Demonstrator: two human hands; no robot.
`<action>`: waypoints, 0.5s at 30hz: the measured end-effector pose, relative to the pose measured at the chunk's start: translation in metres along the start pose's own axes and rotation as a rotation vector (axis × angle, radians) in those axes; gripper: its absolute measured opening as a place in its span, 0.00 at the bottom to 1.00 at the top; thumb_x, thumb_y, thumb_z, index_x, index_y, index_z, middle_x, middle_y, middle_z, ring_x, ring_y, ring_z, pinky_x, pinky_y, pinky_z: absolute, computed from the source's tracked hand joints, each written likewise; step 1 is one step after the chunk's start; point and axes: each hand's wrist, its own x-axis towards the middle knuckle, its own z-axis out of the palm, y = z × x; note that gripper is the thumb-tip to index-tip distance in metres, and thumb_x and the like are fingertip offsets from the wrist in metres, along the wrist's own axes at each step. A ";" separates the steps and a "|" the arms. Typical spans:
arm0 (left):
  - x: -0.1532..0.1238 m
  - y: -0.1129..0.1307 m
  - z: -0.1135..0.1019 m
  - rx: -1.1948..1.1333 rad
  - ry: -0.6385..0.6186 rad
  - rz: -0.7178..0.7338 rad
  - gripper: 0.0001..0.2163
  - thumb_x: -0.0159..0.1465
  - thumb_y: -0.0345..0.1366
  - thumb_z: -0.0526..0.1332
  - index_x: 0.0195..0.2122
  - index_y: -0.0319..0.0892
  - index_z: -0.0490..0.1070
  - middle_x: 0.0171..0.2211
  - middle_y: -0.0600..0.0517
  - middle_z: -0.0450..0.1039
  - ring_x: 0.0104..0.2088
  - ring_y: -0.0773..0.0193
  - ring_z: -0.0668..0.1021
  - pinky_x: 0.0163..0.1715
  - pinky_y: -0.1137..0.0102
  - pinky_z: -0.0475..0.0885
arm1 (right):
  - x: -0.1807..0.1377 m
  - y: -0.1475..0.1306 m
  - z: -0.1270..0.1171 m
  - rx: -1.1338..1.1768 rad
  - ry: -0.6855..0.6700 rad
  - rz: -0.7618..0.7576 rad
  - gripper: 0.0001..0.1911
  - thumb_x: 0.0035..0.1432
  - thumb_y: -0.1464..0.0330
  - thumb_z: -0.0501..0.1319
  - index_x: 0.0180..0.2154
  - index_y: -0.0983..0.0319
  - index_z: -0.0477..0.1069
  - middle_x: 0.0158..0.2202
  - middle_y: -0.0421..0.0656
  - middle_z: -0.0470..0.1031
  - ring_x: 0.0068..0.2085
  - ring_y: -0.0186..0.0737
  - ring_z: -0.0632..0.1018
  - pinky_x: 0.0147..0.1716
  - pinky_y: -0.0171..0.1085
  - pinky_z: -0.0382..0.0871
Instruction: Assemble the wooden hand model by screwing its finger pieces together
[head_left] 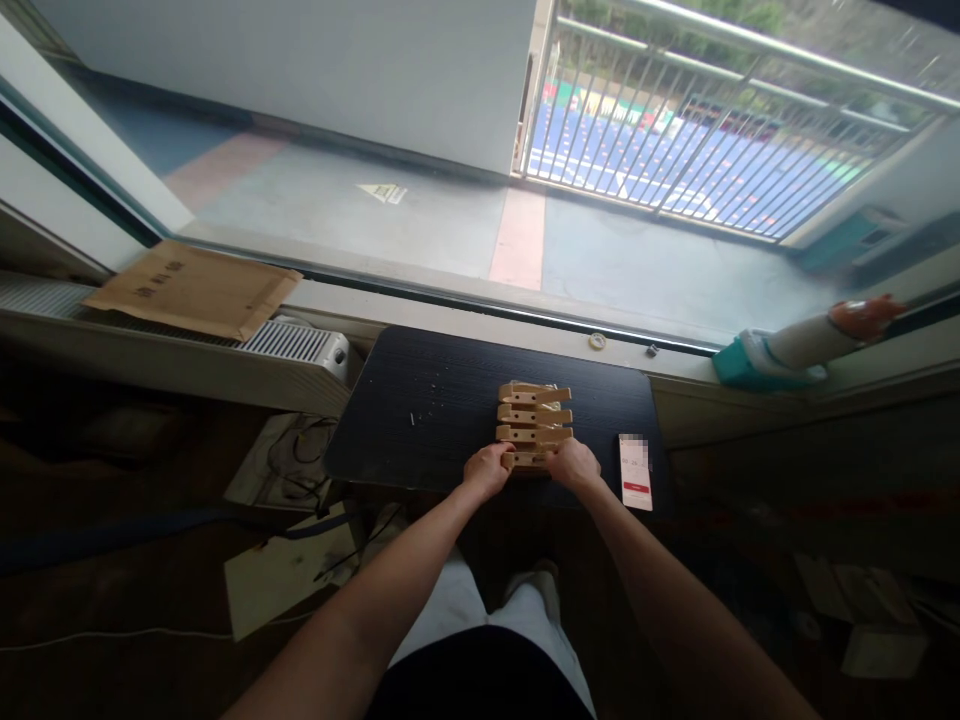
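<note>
In the middle of the frame, on a small black table (420, 420), four flat wooden pieces (534, 415) lie in a column, one behind the other. Each has its long side going left to right. The three farther ones lie free, close together and nearly parallel, with their right ends pointing a little differently. The nearest piece (527, 461), at the lower end of the column, is between the two hands. The left hand (487, 470) closes its fingers on the left end and the right hand (574, 465) closes on the right end, so both hands hold this one piece. I cannot tell if it rests on the table or is a little lifted, and I cannot tell if the pieces are joined together. As I judge it, the arrangement is mostly made: three pieces are in place and only the fourth is in work. No more loose pieces show on the table. To the right of the hands, near the table edge, lies a small white card (635, 470) with a red band. In the left of the frame a brown cardboard envelope (191, 288) lies over a white radiator (292, 345).
</note>
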 end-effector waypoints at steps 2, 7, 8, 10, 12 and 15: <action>-0.002 0.002 -0.002 0.008 0.007 -0.025 0.15 0.59 0.37 0.59 0.48 0.50 0.74 0.47 0.52 0.77 0.46 0.59 0.77 0.43 0.70 0.70 | -0.001 0.007 -0.001 0.064 -0.032 -0.017 0.20 0.59 0.63 0.53 0.44 0.67 0.76 0.42 0.56 0.78 0.41 0.48 0.79 0.32 0.36 0.70; -0.001 0.004 -0.004 0.029 0.016 -0.032 0.14 0.59 0.38 0.60 0.47 0.49 0.73 0.47 0.52 0.77 0.46 0.60 0.77 0.42 0.72 0.70 | -0.022 0.035 0.003 0.186 -0.044 -0.124 0.22 0.63 0.64 0.46 0.37 0.63 0.78 0.34 0.47 0.80 0.34 0.39 0.79 0.29 0.31 0.66; 0.000 0.004 -0.004 0.034 0.015 -0.031 0.14 0.59 0.38 0.60 0.47 0.49 0.73 0.48 0.53 0.76 0.47 0.61 0.77 0.43 0.72 0.69 | -0.026 0.039 0.005 0.191 -0.013 -0.138 0.21 0.63 0.64 0.47 0.40 0.62 0.77 0.37 0.46 0.80 0.37 0.40 0.79 0.31 0.32 0.67; 0.001 0.004 -0.004 0.047 0.009 -0.032 0.15 0.59 0.38 0.61 0.48 0.49 0.72 0.49 0.53 0.76 0.47 0.61 0.77 0.43 0.73 0.69 | -0.032 0.043 0.006 0.164 0.050 -0.163 0.18 0.62 0.64 0.49 0.45 0.58 0.75 0.43 0.45 0.79 0.43 0.41 0.78 0.36 0.33 0.66; 0.000 0.002 -0.005 0.063 0.000 -0.031 0.15 0.59 0.37 0.61 0.49 0.50 0.72 0.49 0.53 0.75 0.47 0.61 0.77 0.44 0.72 0.69 | -0.035 0.043 0.006 0.107 0.089 -0.172 0.17 0.61 0.65 0.51 0.47 0.56 0.73 0.45 0.44 0.78 0.46 0.42 0.77 0.38 0.35 0.65; -0.003 -0.001 -0.008 0.087 -0.007 -0.021 0.14 0.59 0.37 0.61 0.47 0.49 0.73 0.48 0.53 0.76 0.48 0.61 0.77 0.44 0.72 0.69 | -0.035 0.039 0.005 0.034 0.103 -0.185 0.16 0.60 0.67 0.53 0.48 0.56 0.71 0.44 0.44 0.78 0.46 0.42 0.77 0.39 0.35 0.65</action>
